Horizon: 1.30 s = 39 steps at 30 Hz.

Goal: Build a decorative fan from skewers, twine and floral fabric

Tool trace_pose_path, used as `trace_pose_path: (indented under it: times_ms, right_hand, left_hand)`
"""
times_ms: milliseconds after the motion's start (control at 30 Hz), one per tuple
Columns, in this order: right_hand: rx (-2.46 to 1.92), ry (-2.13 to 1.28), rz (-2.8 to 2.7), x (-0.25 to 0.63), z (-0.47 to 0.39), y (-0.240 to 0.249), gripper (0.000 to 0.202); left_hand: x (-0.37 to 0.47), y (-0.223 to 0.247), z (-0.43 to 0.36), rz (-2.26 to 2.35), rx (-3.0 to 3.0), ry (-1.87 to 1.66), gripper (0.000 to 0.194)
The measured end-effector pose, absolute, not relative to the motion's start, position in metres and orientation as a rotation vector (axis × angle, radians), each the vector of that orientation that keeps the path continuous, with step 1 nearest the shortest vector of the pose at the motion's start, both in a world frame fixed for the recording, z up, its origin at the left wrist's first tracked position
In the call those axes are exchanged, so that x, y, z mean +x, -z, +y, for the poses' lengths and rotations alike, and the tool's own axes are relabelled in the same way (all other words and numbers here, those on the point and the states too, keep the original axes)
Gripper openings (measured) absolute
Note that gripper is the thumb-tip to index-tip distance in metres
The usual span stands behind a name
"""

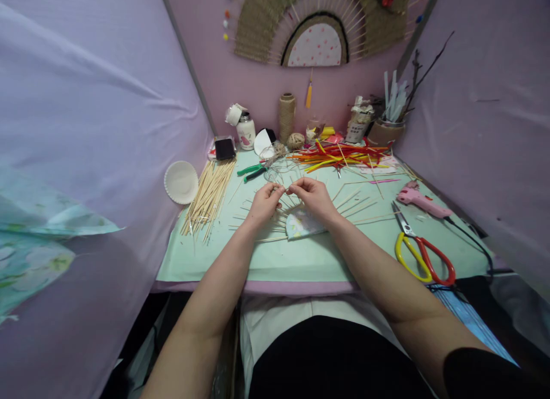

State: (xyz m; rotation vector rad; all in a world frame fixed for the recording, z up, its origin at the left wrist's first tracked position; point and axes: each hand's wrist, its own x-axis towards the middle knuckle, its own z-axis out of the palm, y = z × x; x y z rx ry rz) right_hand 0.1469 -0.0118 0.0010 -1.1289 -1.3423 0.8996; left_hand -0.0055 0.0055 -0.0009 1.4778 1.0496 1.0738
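A half-round patterned cloth piece (301, 223) with thin sticks fanning out from it lies on the green tabletop (258, 268). Over its upper edge, my left hand (267, 204) and my right hand (313, 197) come close together, fingertips almost touching. Both are pinched closed on something too small to make out. Part of the cloth piece is covered by my right hand and wrist. Loops of thin cord or wire lie just beyond my fingers.
Loose wooden sticks (210, 195), green-handled pliers (253, 171) and a white dish (181, 182) are at the left. Scissors (419, 247) and a pink glue gun (423, 202) lie right. Red and yellow strips (339, 155), a twine spool (287, 118) and jars stand or lie behind.
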Motion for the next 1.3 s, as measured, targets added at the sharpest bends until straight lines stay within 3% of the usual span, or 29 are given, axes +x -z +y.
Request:
trace_pose_path:
  times_ms: [700, 1067, 1300]
  right_hand:
    - [-1.121, -1.008, -1.349, 0.142, -0.011, 0.003, 0.023]
    - [-1.219, -0.921, -1.425, 0.144, -0.008, 0.010, 0.047]
    - [-1.182, -0.858, -1.443, 0.145, -0.007, 0.013, 0.033]
  left_hand:
    - [-0.005, -0.001, 0.003, 1.114, 1.434, -1.156, 0.020]
    - [-0.007, -0.001, 0.004, 1.090, 1.437, -1.219, 0.024]
    - [-0.008, 0.001, 0.005, 1.086, 1.437, -1.198, 0.026]
